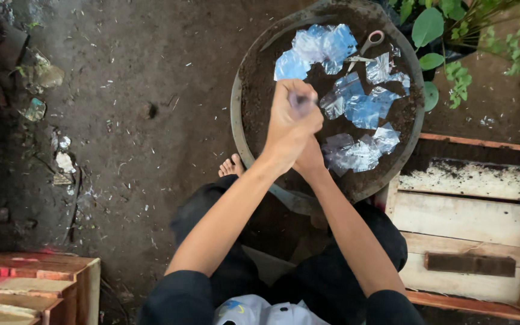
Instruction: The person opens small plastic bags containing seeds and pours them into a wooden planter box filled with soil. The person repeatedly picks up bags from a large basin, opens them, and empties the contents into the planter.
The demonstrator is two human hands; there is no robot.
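My left hand (293,117) closed over my right hand (310,157), apparently gripping a small plastic bag (301,102), above the soil-filled basin (240,114) strewn with clear bags (361,108) and scissors (368,45).

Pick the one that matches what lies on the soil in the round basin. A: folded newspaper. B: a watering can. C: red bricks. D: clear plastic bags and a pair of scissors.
D: crumpled clear plastic bags lie scattered over the dark soil in the round basin, and a pair of scissors with a pale handle rests near the far rim.
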